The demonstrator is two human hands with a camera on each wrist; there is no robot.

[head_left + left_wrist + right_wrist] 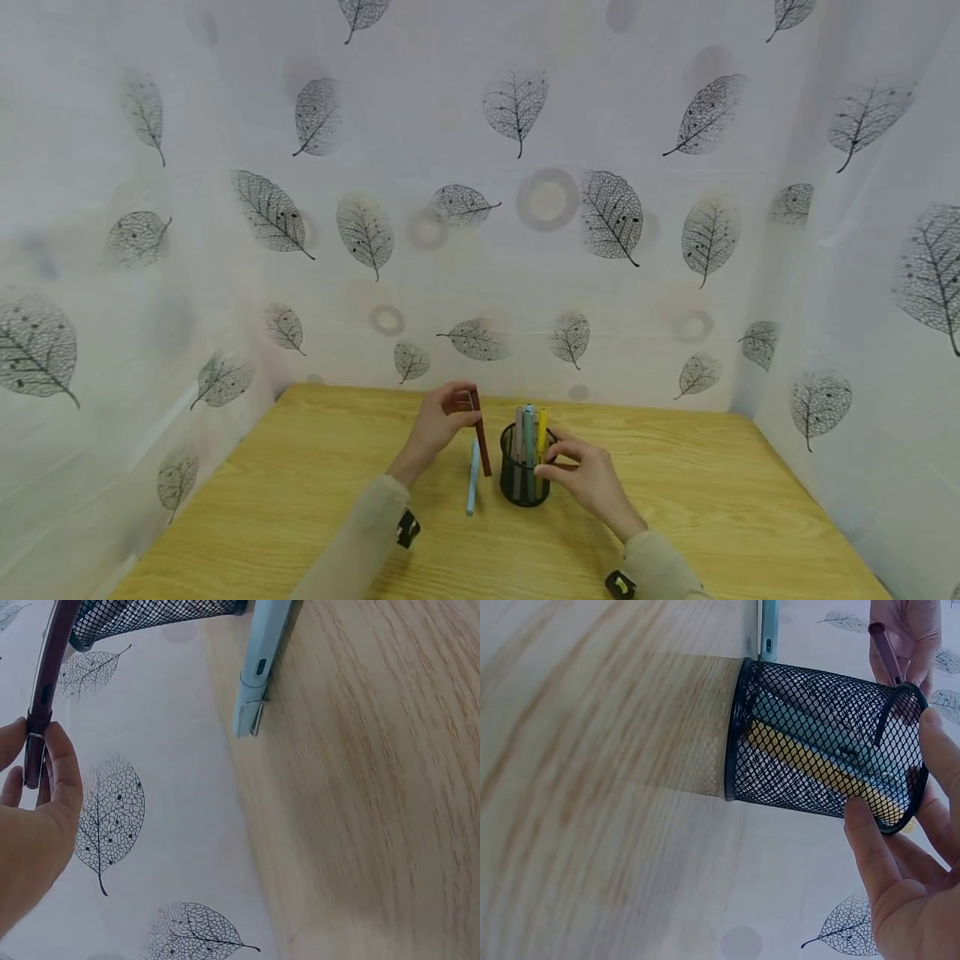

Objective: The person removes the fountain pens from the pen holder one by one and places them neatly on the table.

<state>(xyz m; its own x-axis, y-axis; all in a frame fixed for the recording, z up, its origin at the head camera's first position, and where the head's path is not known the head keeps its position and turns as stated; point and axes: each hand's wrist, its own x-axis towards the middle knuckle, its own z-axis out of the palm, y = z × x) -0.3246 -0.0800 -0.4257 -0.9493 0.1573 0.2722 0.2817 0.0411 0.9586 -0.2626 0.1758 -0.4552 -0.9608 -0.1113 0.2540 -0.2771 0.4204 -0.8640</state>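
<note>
My left hand [463, 407] pinches the top end of a dark red pen [482, 442], which hangs nearly upright just left of a black mesh pen holder [525, 477]. In the left wrist view the red pen [46, 682] runs up from my fingers [64, 772] towards the mesh holder [150, 619]. Several pens stand in the holder, among them a yellow one [817, 769]. My right hand [553, 463] grips the holder's rim, its fingers [900, 870] curled on it. A light blue pen [472, 477] lies on the wooden table [300, 483] between my left hand and the holder.
White leaf-patterned curtain [547, 200] closes in the table at the back and on both sides. Bare wood lies to the left and right of the hands.
</note>
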